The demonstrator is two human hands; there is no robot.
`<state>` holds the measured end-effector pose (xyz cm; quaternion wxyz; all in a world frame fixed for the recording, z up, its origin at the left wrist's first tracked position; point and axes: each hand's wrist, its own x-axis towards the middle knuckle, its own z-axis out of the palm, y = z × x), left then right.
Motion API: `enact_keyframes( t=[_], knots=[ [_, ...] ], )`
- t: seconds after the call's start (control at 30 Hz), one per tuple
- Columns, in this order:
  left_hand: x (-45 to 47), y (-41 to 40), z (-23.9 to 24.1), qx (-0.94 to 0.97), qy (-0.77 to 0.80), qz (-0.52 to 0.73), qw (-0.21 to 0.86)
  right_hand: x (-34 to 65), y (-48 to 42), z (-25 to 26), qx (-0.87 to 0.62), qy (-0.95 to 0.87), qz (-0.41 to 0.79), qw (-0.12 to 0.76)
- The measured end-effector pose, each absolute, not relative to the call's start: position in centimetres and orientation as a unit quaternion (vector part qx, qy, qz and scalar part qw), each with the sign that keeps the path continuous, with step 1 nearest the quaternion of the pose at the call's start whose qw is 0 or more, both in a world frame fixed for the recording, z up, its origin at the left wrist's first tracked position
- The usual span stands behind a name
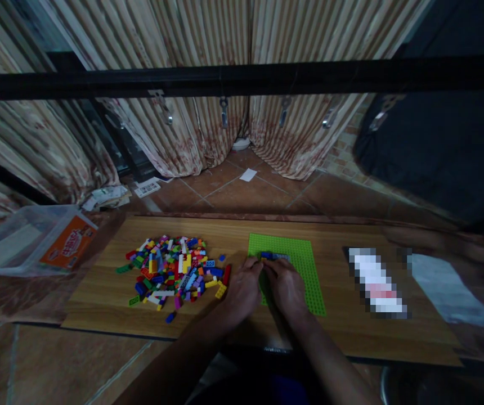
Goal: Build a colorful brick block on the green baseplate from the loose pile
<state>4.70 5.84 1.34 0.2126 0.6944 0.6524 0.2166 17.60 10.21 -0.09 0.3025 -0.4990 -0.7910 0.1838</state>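
Note:
Over the left part of a green studded baseplate (312, 281), my left hand (245, 284) and my right hand (287, 286) meet at the fingertips. The fingers of each are bent in and closed, but whatever they grip is too small and covered to name. Just beyond the fingertips a blue toy brick (266, 255) and a paler grey-blue brick piece (282, 257) show on the baseplate, partly hidden by my hands. Left of my left hand lies a loose pile of mixed toy bricks (183, 273), with a long red brick (227, 274) at its near-hand side.
The wooden tabletop (102, 298) carries everything. A clear plastic bin (26, 225) with an orange label stands at far left. To the right lie a blurred-out flat object (377, 281) and a pale sheet (453, 287). A dark bar (242, 80) with hanging clips crosses before the curtains.

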Motion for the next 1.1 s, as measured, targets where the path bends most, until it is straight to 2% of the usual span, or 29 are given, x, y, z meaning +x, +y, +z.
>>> enact_keyframes(
  t=[0.17,0.37,0.57,0.77,1.1],
  knots=[
    [4.5,6.0,1.0,0.696,0.650,0.238,0.192,17.6,10.3,-0.4,-0.489,-0.783,0.209,0.323],
    [4.5,5.4,0.9,0.692,0.656,0.258,0.155,18.6,10.6,-1.0,-0.458,-0.750,0.270,0.394],
    [4.9,5.2,1.4,0.707,0.674,0.180,0.111,19.4,10.6,-1.1,-0.472,-0.692,0.299,0.458],
    [6.0,5.1,1.5,0.740,0.662,0.112,0.041,19.4,10.4,-1.0,-0.466,-0.693,0.295,0.465],
    [6.2,5.3,1.7,0.757,0.648,0.080,0.027,19.0,10.2,-0.9,-0.470,-0.703,0.285,0.451]
  ],
)
